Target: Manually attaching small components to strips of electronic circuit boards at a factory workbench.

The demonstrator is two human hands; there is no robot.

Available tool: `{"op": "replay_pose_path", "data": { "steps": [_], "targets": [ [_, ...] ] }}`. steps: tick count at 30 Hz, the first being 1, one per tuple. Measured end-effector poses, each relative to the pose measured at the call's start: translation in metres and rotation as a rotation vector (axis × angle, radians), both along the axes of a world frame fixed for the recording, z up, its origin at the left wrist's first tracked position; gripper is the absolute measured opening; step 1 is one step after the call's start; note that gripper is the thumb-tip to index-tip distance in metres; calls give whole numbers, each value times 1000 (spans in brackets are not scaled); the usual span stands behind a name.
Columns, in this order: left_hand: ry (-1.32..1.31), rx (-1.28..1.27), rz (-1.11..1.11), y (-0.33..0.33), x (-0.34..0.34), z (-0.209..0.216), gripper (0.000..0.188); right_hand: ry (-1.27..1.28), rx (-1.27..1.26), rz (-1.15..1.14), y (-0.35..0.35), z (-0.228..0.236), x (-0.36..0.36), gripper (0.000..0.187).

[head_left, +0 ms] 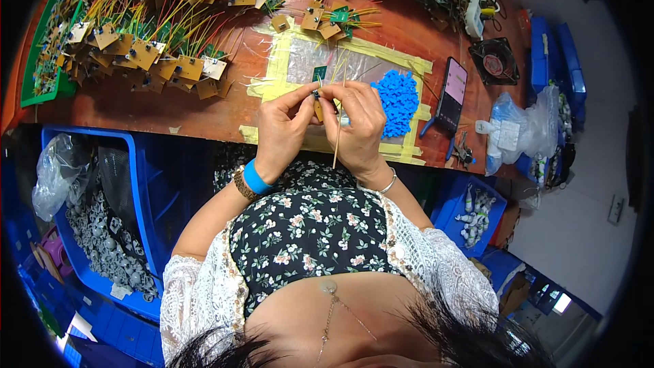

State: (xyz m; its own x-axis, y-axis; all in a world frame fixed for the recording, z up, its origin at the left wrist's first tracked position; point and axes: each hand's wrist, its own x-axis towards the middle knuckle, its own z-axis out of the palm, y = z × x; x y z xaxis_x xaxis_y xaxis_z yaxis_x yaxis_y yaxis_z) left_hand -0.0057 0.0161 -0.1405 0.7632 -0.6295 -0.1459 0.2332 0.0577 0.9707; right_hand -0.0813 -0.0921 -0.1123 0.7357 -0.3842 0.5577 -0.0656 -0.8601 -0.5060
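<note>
Over the taped work area, my left hand [281, 129] pinches a small brown circuit board [318, 110] with a dark part on it, its fingers closed. Right beside it, the fingertips of my right hand [359, 123] are also closed at the board's upper end. A thin wooden stick [336, 144] runs through my right hand and juts out below it. Just beyond the fingertips shows a small green circuit board [319, 73] with thin wires near it. My fingers partly hide the brown board. A heap of small blue pieces [396, 103] lies to the right of my right hand.
Wired brown and green boards [143, 54] are piled at the far left, with more at the back. Yellow tape [278, 61] frames a clear sheet. A phone [451, 95] on a stand, a fan [494, 61], pliers [463, 153] and a plastic bag [521, 126] are at right.
</note>
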Motion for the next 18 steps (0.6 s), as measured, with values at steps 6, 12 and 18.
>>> {"op": "replay_pose_path", "data": {
  "steps": [6,12,18],
  "targets": [
    [60,-69,32,2,1,4,23,-16,-9,24,1,4,1,20],
    [9,-84,81,17,21,18,20,-122,-26,118,-1,13,10,24],
    [-683,62,555,71,105,65,19,-181,-59,33,-34,22,33,24]
  ]
}}
